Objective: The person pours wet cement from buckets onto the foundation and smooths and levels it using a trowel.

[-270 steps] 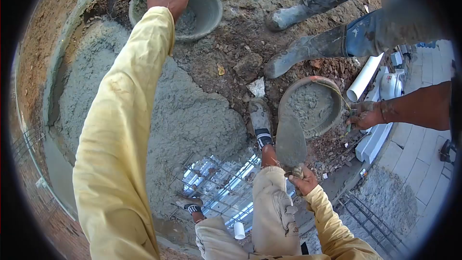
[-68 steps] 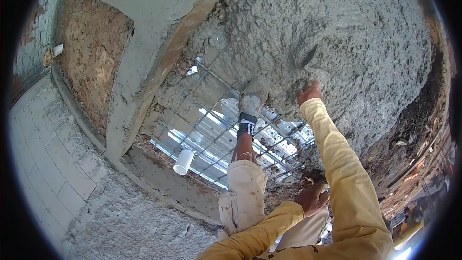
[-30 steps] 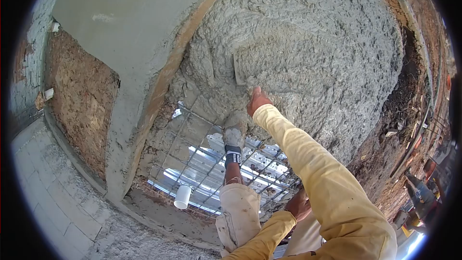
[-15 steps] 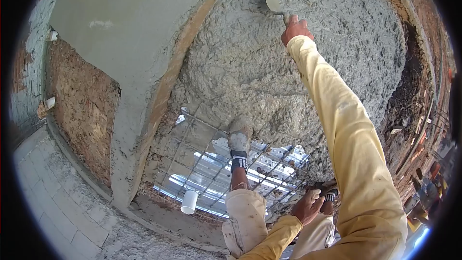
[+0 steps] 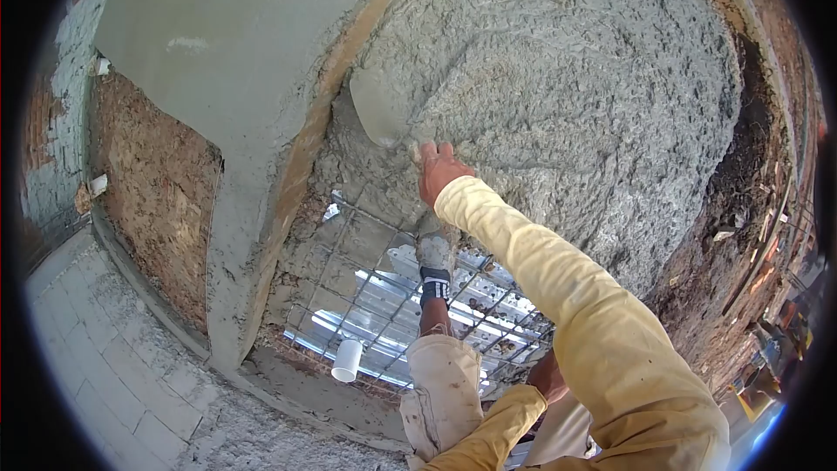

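Observation:
My right hand (image 5: 443,173) is closed around the handle of a trowel (image 5: 375,106). The trowel's blade rests against the wet concrete (image 5: 558,96), close to the wooden board along its left side. My left hand (image 5: 547,377) is low in the view by my leg, and its fingers are hidden behind my right sleeve (image 5: 602,314). Near my right hand, my mud-coated shoe (image 5: 435,244) stands at the edge of the concrete, over a grid of steel bars (image 5: 366,296).
A wooden board (image 5: 301,157) borders the smooth grey surface (image 5: 218,35) on the left. A short white pipe (image 5: 346,360) stands up at the grid's lower edge. Pale blocks (image 5: 113,375) lie at lower left. Tools and debris (image 5: 767,358) sit at far right.
My right hand has drawn the trowel down and left through the concrete, leaving a curved, smoother track. My left hand's fingers have gone out of sight behind the right sleeve.

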Motion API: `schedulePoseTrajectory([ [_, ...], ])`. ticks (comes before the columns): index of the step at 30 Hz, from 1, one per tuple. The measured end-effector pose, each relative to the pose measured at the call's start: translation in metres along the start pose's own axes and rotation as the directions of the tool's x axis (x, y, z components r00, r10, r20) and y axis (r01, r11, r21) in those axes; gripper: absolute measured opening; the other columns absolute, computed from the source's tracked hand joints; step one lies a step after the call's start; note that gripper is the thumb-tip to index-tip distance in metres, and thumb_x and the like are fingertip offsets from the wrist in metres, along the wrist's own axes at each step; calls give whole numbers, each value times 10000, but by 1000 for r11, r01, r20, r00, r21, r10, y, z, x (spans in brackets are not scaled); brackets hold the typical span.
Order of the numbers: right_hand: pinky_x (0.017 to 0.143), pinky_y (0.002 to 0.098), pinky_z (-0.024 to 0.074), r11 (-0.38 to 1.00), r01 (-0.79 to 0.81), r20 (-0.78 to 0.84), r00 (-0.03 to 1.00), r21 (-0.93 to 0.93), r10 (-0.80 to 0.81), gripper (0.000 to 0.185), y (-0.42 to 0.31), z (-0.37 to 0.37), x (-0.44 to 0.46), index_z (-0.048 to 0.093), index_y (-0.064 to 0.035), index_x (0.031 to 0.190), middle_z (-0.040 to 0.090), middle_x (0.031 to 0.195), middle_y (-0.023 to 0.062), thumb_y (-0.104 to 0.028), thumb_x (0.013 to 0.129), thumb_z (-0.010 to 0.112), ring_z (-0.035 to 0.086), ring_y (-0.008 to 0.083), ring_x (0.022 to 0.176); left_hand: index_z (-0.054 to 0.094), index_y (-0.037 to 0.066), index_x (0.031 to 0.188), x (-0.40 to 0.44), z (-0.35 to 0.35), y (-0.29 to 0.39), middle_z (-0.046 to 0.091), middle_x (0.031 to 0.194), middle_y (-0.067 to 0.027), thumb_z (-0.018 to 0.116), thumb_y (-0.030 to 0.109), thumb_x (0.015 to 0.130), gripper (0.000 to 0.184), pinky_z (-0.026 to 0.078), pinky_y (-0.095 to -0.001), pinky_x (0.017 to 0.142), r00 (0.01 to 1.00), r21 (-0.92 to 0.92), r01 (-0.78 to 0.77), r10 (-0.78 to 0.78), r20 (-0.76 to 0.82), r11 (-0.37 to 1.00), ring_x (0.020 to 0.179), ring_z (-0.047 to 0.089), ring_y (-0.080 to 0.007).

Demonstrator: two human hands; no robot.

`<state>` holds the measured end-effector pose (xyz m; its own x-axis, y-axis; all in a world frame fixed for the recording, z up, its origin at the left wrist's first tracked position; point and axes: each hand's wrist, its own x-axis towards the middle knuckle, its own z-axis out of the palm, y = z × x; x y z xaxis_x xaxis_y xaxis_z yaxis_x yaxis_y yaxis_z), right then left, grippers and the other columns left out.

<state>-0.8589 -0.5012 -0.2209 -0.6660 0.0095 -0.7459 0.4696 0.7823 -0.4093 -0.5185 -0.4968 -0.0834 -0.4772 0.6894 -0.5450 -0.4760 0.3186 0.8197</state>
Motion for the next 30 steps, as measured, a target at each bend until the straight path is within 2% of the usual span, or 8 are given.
schedulePoseTrajectory([
  [2, 885, 509, 450, 986, 98, 20, 995, 137, -101, 578, -1, 12, -20, 372, -35, 1282, 427, 1261, 306, -227, 793, 612, 544, 479, 1027, 502, -23, 1159, 0, 0, -1, 591, 1120, -219, 555, 261, 912, 380, 472, -365, 891, 1000, 3, 9, -9, 14, 1000, 1028, 600, -297],
  [5, 911, 490, 447, 984, 135, 152, 977, 117, -152, 503, 3, 16, 2, 438, -35, 1218, 503, 1190, 262, -240, 789, 602, 550, 433, 1056, 505, -22, 1159, 0, -1, -4, 595, 1120, -210, 556, 264, 912, 382, 471, -359, 890, 999, 21, 27, -28, 46, 999, 1028, 601, -289],
  [9, 857, 473, 472, 977, 211, -116, 971, 0, -210, 478, 38, -9, 54, 477, -37, 1147, 579, 1059, 252, -290, 776, 640, 580, 421, 990, 509, -20, 1159, -3, -6, -11, 601, 1121, -199, 557, 268, 911, 384, 469, -351, 888, 996, 36, 64, -65, 53, 997, 1028, 602, -278],
  [13, 849, 450, 478, 982, -9, -270, 961, 186, 60, 469, 72, -55, 80, 491, -35, 1121, 604, 1045, 246, -300, 766, 648, 590, 403, 989, 512, -19, 1159, -3, -1, -21, 606, 1121, -187, 558, 272, 910, 386, 467, -344, 887, 993, 67, 81, -87, 86, 994, 1027, 603, -268],
  [18, 866, 445, 469, 891, -194, -398, 841, 411, 367, 544, 167, -91, 75, 465, -1, 1162, 613, 1030, 267, -336, 770, 638, 586, 410, 1002, 517, -17, 1159, -1, -5, -19, 613, 1122, -173, 560, 277, 909, 388, 465, -335, 886, 982, 47, 162, -165, 88, 986, 1027, 605, -254],
  [21, 927, 440, 455, 783, -310, -299, 799, 539, 522, 609, 223, -107, 37, 408, -39, 1286, 555, 1170, 261, -331, 796, 623, 559, 397, 1077, 519, -15, 1159, 8, -13, 16, 617, 1123, -164, 561, 280, 908, 390, 464, -329, 885, 948, -68, 314, -310, 71, 947, 1027, 606, -246],
  [24, 901, 442, 454, 696, -363, -373, 644, 620, 668, 622, 288, -100, 7, 422, 17, 1231, 595, 1090, 270, -354, 780, 636, 576, 406, 1039, 518, -19, 1164, 1, -5, -11, 617, 1121, -156, 577, 315, 897, 431, 464, -322, 880, 890, -49, 452, -447, 88, 891, 1027, 602, -235],
  [30, 926, 418, 433, 400, -446, -199, 431, 801, 880, 611, 406, -72, -70, 489, 32, 1169, 575, 1128, 280, -366, 742, 666, 549, 395, 1100, 490, -21, 1187, -5, 9, -32, 594, 1132, -160, 599, 298, 891, 448, 442, -317, 910, 871, -228, 489, -487, 70, 842, 1041, 573, -219],
])
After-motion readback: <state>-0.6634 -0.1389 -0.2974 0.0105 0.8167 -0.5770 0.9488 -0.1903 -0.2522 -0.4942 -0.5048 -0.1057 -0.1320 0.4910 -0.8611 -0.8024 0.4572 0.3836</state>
